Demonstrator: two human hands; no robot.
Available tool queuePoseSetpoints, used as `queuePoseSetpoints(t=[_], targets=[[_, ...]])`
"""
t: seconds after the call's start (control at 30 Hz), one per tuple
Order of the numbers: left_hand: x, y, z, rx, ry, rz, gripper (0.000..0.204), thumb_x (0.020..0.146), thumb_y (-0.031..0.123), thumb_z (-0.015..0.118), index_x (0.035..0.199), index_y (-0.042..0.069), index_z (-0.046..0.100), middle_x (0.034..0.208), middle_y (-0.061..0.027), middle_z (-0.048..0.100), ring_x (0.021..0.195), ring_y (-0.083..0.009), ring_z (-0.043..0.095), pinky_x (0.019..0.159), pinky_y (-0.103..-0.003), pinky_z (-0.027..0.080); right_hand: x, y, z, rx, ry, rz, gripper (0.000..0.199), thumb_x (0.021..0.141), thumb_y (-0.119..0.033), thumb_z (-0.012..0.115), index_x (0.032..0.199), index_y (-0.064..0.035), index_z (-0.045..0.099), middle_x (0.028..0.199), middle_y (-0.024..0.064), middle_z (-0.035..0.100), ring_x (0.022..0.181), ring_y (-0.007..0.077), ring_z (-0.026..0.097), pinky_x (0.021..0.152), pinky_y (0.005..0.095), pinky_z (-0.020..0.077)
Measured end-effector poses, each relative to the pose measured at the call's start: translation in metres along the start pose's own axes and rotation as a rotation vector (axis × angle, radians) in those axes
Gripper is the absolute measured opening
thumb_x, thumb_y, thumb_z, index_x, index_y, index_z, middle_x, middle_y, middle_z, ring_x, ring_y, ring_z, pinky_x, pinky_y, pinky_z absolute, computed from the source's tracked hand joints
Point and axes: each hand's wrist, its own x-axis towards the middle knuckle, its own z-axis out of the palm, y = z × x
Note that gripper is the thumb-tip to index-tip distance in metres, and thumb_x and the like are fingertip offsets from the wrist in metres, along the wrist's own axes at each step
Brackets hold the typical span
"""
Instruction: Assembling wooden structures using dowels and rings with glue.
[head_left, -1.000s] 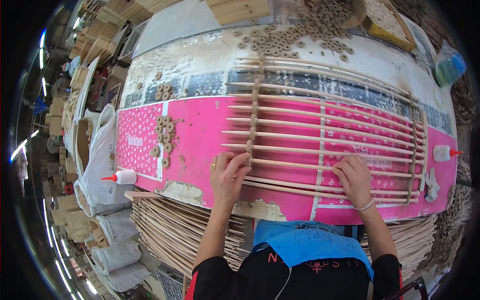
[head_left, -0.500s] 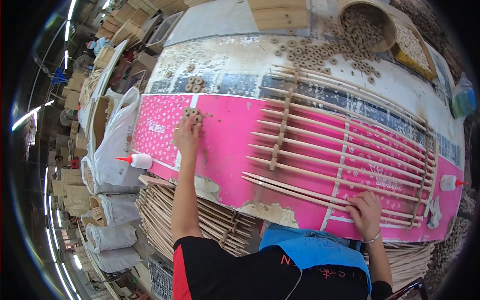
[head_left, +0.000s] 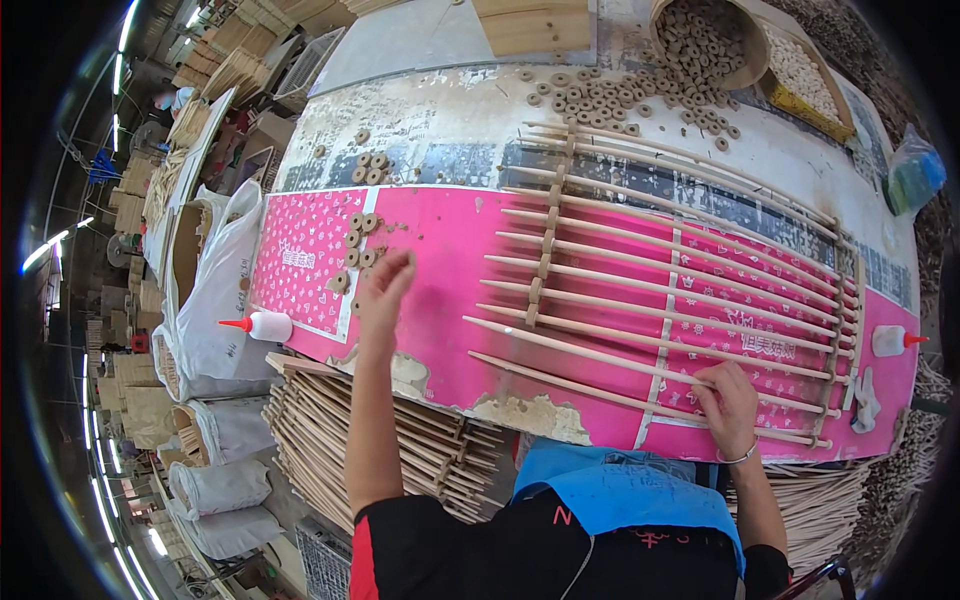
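My right hand pinches a long pointed wooden rod near the front of the pink tabletop. Just in front of it lies another loose-ended rod, close below my fingers. Several more rods run parallel behind, joined by a knotted crosspiece on the left and a second crosspiece on the right. My left hand hovers over the pink surface with its fingertips pressed together; what they hold, if anything, is hidden. Beside it lie several small brown wooden rings.
A tipped tub spills more rings at the back, near a yellow-edged box of pale pieces. Glue bottles with red tips stand left and right. Stacked rod frames sit below the table's front edge.
My left hand has drawn back from the rings toward the right and nearer me, and the rings now lie more spread out. The two front rods have moved apart at their left ends.
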Motion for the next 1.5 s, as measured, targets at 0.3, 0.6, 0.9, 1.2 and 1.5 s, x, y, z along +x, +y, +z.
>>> queuePoseSetpoints(t=[0.3,0.6,0.9,1.2,1.5], targets=[[-0.071,0.006,0.03,-0.375,-0.196,-0.234,0.036,0.106,0.016,0.06,0.138,-0.001,0.062,0.121,-0.0073,0.071,0.108,-0.0126,0.068,0.093,-0.028,0.054,0.009,-0.005,-0.001,0.049,0.024,-0.041,0.014,0.085,-0.003,0.075,0.096,-0.0013,0.068,0.089,0.0129,0.066,0.082,0.0305,0.065,0.071,0.0396,0.0509],[-0.089,0.006,0.036,-0.433,-0.208,-0.244,0.037,0.105,0.014,0.061,0.14,0.001,0.061,0.116,-0.0066,0.071,0.105,-0.0134,0.069,0.09,-0.027,0.055,0.007,0.001,-0.001,0.036,0.026,-0.072,0.014,0.085,-0.005,0.076,0.096,-0.002,0.068,0.09,0.013,0.066,0.084,0.0311,0.065,0.073,0.0404,0.0514],[-0.118,0.038,0.08,-0.278,-0.072,-0.164,0.091,0.096,0.01,0.075,0.167,0.01,0.019,0.102,-0.0078,0.073,0.102,-0.0155,0.07,0.086,-0.028,0.053,0.005,-0.006,0.003,0.001,0.039,-0.08,0.017,0.085,-0.009,0.077,0.098,-0.0039,0.068,0.091,0.0131,0.065,0.087,0.0335,0.065,0.076,0.044,0.0524],[-0.128,0.037,0.091,-0.251,-0.068,-0.089,0.1,0.095,0.009,0.076,0.169,0.013,0.009,0.108,-0.011,0.075,0.097,-0.0124,0.069,0.08,-0.025,0.049,0.01,-0.013,0.003,-0.035,0.024,-0.075,0.014,0.088,-0.014,0.075,0.095,-0.0036,0.068,0.088,0.0117,0.063,0.084,0.0316,0.065,0.073,0.0424,0.0518],[-0.13,0.023,0.094,-0.29,-0.112,-0.072,0.099,0.097,0.007,0.073,0.17,0.014,0.006,0.107,-0.0135,0.075,0.101,-0.018,0.072,0.088,-0.028,0.053,0.009,-0.012,0.01,-0.047,0.044,-0.104,0.014,0.087,-0.013,0.075,0.093,-0.0037,0.067,0.086,0.0117,0.061,0.082,0.0314,0.064,0.071,0.0427,0.0514]])
